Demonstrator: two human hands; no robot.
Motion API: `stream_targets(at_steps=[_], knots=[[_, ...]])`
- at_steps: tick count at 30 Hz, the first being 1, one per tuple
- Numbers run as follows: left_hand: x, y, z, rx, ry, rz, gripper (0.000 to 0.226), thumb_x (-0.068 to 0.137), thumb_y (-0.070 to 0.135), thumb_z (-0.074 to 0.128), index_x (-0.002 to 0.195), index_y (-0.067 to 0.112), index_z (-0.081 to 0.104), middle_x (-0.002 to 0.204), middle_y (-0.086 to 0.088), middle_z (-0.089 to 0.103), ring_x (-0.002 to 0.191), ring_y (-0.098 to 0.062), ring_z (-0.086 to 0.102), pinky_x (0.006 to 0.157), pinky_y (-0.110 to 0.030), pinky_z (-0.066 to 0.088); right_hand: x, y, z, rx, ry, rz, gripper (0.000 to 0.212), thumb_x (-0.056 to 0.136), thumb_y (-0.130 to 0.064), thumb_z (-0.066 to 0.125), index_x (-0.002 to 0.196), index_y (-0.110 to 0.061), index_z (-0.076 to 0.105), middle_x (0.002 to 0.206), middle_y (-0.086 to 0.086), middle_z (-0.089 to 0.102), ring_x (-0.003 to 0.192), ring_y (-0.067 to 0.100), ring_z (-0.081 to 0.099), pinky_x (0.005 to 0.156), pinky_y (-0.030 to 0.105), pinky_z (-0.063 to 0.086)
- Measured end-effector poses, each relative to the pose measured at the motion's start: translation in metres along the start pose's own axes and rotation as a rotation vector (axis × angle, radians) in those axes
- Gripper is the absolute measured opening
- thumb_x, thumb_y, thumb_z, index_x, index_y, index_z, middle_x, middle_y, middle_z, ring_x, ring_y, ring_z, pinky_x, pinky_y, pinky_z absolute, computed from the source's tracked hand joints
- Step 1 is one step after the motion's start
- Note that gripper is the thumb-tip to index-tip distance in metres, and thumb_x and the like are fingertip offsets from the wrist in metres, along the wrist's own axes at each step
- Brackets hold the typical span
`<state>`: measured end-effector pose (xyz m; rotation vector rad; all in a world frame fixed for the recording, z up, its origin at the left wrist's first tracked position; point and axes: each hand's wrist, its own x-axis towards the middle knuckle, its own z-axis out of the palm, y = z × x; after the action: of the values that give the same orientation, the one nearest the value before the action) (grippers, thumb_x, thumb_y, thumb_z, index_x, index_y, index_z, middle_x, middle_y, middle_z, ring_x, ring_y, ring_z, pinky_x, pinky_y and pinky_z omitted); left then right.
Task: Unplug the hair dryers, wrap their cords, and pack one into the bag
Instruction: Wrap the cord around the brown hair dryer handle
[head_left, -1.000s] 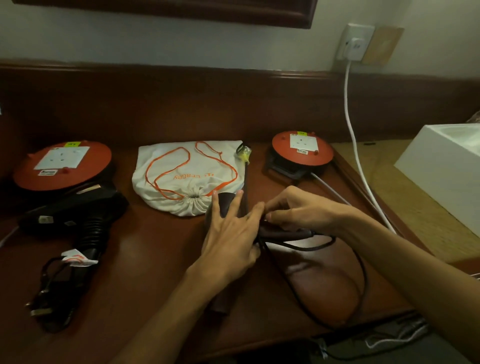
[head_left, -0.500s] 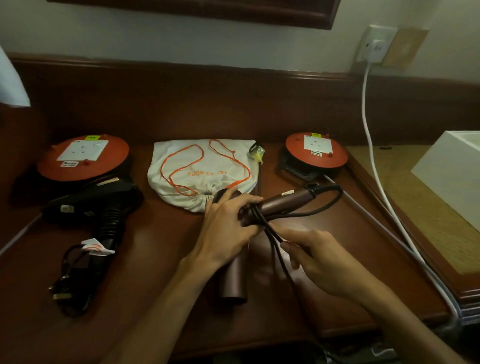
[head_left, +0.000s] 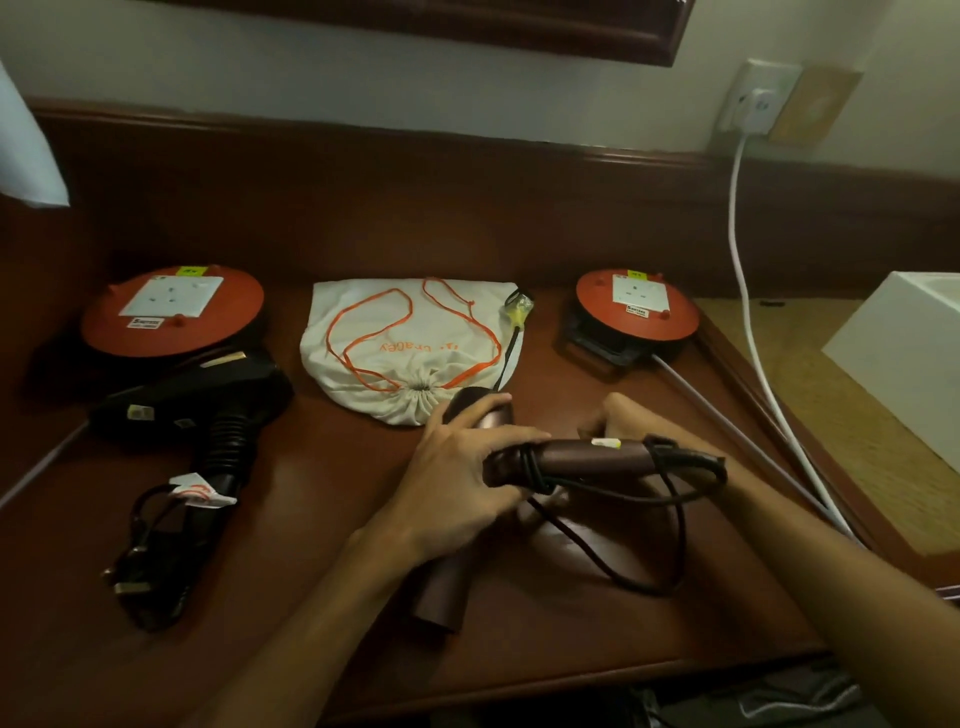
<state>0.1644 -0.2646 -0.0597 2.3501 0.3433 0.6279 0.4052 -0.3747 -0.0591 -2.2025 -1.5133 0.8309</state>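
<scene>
1. Head view: the bronze hair dryer (head_left: 582, 457) lies just in front of the white drawstring bag (head_left: 410, 348), black cord (head_left: 670, 499) looped round its handle (several turns).
2. Left hand (head_left: 457, 483) grips the dryer's body.
3. Right hand (head_left: 618, 421), behind the handle, is mostly hidden; its grip cannot be told.

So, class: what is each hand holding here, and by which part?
The left hand grips the brown hair dryer where body meets handle. The right hand is behind the handle; its hold cannot be told.
</scene>
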Motion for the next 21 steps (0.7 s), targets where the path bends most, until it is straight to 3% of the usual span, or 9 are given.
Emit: stream_targets(at_steps=[1,3,6,9,12,16,19,21], knots=[[0.001,0.002,0.0,0.039,-0.024,0.023,0.058,0.072,0.022,0.082,0.126,0.038,0.067,0.143,0.004,0.053,0.13,0.029,0.01,0.119,-0.032,0.007,0.008,-0.004,-0.008,-0.002,-0.072,0.022,0.036,0.083,-0.013,0.077,0.057,0.0,0.056,0.058,0.018,0.047,0.055,0.026,0.043,0.054,0.031,0.035],[0.004,0.005,0.003,0.164,-0.085,0.036,0.065,0.074,0.026,0.078,0.135,0.034,0.057,0.146,0.002,0.052,0.144,0.007,0.02,0.123,-0.049,0.008,0.016,-0.016,-0.021,0.068,-0.165,0.009,0.041,0.089,-0.023,0.076,0.06,-0.001,0.056,0.056,0.007,0.045,0.051,0.017,0.037,0.049,0.027,0.031],[0.008,0.01,0.009,0.323,-0.159,-0.016,0.081,0.082,0.031,0.072,0.153,0.025,0.033,0.157,0.001,0.038,0.15,-0.009,0.02,0.125,-0.05,-0.002,0.019,-0.035,-0.038,0.185,-0.276,-0.006,0.03,0.095,-0.027,0.067,0.074,-0.006,0.065,0.061,0.004,0.045,0.052,0.013,0.036,0.05,0.025,0.03],[0.011,0.013,0.011,0.38,-0.178,-0.027,0.085,0.088,0.031,0.07,0.157,0.021,0.022,0.159,0.0,0.036,0.152,-0.011,0.016,0.124,-0.055,0.002,0.012,-0.054,-0.051,0.191,-0.302,-0.06,0.029,0.1,-0.023,0.061,0.089,0.003,0.07,0.067,0.01,0.041,0.055,0.016,0.034,0.053,0.026,0.03],[0.015,0.011,0.011,0.392,-0.2,-0.036,0.081,0.088,0.036,0.07,0.155,0.029,0.024,0.155,0.002,0.04,0.152,-0.013,0.015,0.121,-0.06,0.009,-0.008,-0.07,-0.058,0.166,-0.291,-0.113,0.023,0.101,-0.019,0.057,0.098,-0.003,0.073,0.07,0.011,0.045,0.058,0.019,0.036,0.055,0.027,0.033],[0.017,0.008,0.005,0.275,-0.216,-0.065,0.08,0.085,0.039,0.074,0.153,0.044,0.031,0.153,0.0,0.046,0.152,-0.011,0.013,0.12,-0.058,0.007,-0.033,-0.093,-0.053,-0.016,-0.268,-0.163,0.02,0.102,-0.021,0.057,0.1,-0.016,0.076,0.076,0.01,0.065,0.061,0.025,0.05,0.058,0.033,0.041],[0.015,0.012,-0.002,0.165,-0.184,-0.098,0.074,0.08,0.039,0.078,0.145,0.048,0.044,0.157,-0.003,0.041,0.151,-0.011,0.016,0.12,-0.055,0.009,-0.049,-0.103,-0.049,-0.146,-0.212,-0.176,0.019,0.101,-0.023,0.058,0.102,-0.02,0.077,0.08,-0.002,0.071,0.065,0.008,0.062,0.06,0.023,0.048],[0.014,0.013,-0.004,0.152,-0.159,-0.089,0.07,0.078,0.041,0.079,0.141,0.047,0.05,0.154,-0.004,0.044,0.149,-0.012,0.021,0.119,-0.055,0.013,-0.06,-0.108,-0.054,-0.227,-0.13,-0.181,0.017,0.098,-0.029,0.062,0.095,-0.023,0.077,0.077,-0.007,0.071,0.067,0.008,0.065,0.059,0.028,0.053]])
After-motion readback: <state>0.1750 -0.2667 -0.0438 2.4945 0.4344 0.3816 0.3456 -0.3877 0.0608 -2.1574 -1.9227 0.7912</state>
